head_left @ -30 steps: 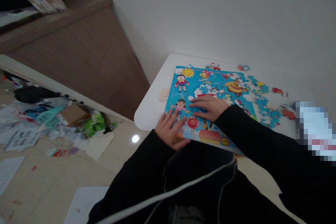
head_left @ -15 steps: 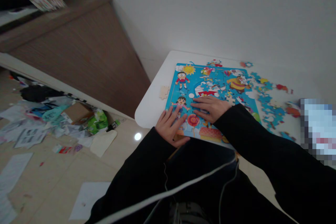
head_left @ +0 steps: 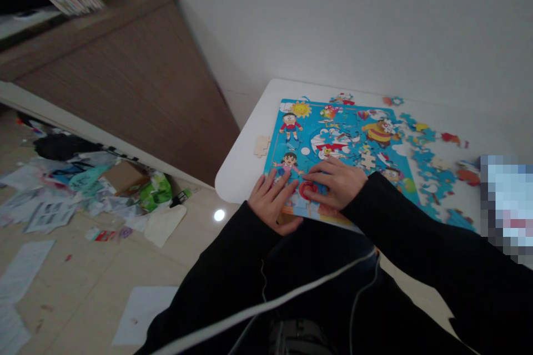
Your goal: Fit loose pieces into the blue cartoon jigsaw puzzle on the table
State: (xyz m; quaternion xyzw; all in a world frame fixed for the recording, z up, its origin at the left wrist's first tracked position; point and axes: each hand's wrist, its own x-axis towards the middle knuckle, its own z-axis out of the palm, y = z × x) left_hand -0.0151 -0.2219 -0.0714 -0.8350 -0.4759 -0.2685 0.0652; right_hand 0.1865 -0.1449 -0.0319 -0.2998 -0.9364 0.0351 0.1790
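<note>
**Right hand slides down onto the red lollipop**

Right hand has shifted toward the person, and its fingers now lie across a red lollipop picture that they only neared a moment ago. They are spread flat and released, grasping nothing. Left hand rests open at the near edge of the puzzle, its fingers fanned just below a painted girl and holding nothing either. Both hands lie on a blue cartoon jigsaw puzzle, which sits on the corner of a white table. Loose blue and red puzzle pieces are scattered beyond its right edge, and an unpainted wooden piece lies just left of it. A white cable crosses the person's lap. Paper and plastic litter covers the tiled floor below a wooden cabinet.
</note>
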